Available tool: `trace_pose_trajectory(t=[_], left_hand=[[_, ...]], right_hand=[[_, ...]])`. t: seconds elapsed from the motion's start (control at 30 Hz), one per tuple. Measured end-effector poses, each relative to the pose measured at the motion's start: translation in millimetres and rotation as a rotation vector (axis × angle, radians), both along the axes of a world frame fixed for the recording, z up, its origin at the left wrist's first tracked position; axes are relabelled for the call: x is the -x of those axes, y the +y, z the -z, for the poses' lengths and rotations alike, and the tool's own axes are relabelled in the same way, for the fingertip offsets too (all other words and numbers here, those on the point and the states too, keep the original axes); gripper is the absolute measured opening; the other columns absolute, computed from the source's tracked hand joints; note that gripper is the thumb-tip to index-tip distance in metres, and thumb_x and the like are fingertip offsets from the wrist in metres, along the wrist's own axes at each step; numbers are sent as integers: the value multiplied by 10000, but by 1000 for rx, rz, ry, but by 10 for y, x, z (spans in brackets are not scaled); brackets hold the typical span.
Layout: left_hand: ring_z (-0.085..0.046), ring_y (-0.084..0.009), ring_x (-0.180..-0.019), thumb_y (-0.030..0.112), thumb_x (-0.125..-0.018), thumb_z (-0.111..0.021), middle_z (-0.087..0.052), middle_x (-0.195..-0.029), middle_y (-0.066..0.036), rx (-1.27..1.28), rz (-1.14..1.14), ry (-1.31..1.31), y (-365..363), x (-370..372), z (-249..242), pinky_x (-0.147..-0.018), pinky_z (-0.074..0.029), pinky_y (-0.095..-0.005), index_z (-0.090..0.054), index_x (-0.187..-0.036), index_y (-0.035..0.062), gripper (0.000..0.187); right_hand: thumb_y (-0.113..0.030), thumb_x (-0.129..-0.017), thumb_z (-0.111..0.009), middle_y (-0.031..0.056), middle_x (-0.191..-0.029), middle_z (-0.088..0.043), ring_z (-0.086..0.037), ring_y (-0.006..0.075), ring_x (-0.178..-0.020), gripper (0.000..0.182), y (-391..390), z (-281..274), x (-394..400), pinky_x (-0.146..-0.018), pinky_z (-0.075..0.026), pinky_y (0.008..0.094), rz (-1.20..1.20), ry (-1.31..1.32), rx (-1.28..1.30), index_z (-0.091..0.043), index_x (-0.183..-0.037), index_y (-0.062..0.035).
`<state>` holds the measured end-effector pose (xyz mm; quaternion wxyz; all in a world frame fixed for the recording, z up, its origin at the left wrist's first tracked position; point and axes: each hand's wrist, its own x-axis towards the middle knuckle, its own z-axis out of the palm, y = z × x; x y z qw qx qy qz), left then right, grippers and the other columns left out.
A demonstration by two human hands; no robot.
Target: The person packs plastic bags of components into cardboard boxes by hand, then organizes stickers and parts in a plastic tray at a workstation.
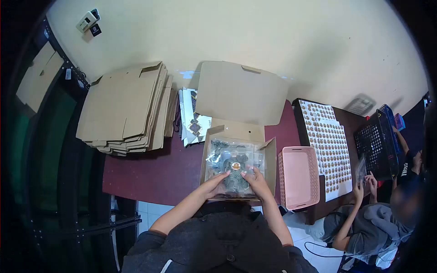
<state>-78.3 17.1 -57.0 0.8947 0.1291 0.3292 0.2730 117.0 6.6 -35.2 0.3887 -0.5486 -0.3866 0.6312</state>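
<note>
An open cardboard box [270,166] stands in front of me, its lid [241,93] raised at the back. Inside lie clear plastic packets [221,148] with dark contents. On top is a clear packet of grey-green coiled pieces [234,179] with a small round sticker [236,166]. My left hand [217,184] grips this packet's left side, thumb on top. From the right, my right hand [256,183] grips it the same way, its thumb near the sticker. The fingers under the packet are partly hidden.
Flattened cardboard boxes [120,104] are stacked at left, beside printed cards [195,127]. A pink basket [300,177] stands right of the box, before sheets of round stickers [334,159]. Farther right are a black crate [375,145] and a co-worker [371,227] handling a clear packet.
</note>
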Motion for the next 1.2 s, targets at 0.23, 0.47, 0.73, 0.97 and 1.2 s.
trace_pose_trajectory(t=[0.23,0.47,0.73,0.97,1.2], left_hand=[[-604,-162,-889,247,-865,-590,-604,-996,-86,-260,-196,246,53,-22,37,-753,-512,-306,-479,-1133,6,377],[-583,-133,-851,230,-831,-635,-598,-969,-85,-340,-279,414,50,-77,50,-737,-481,-273,-502,-1113,-10,393],[-564,-142,-872,241,-868,-554,-576,-1011,-88,-433,-267,574,62,-142,144,-759,-456,-271,-454,-1174,-21,414],[-553,-153,-946,242,-823,-640,-580,-1041,-116,-562,59,525,105,-156,-221,-798,-439,-261,-472,-1165,-45,477],[-573,-113,-728,329,-794,-662,-636,-810,-48,-679,152,556,638,-156,104,-608,-440,-232,-636,-971,26,352]], right_hand=[[-241,-817,-645,81,-926,-593,-554,110,-838,500,0,222,88,-728,-439,233,-85,-120,-26,-453,-1202,13],[-324,-766,-685,63,-874,-593,-536,125,-826,500,26,40,275,-724,-432,266,54,-301,-107,-536,-1089,27],[-254,-856,-604,53,-846,-596,-532,104,-757,411,129,235,253,-653,-427,249,274,-161,-128,-482,-1162,-9],[-180,-848,-604,93,-902,-632,-577,151,-838,228,285,159,-98,-748,-450,281,291,324,15,-602,-957,21],[-159,-838,-611,90,-875,-644,-596,130,-797,223,164,30,144,-725,-454,253,354,253,-65,-628,-933,41]])
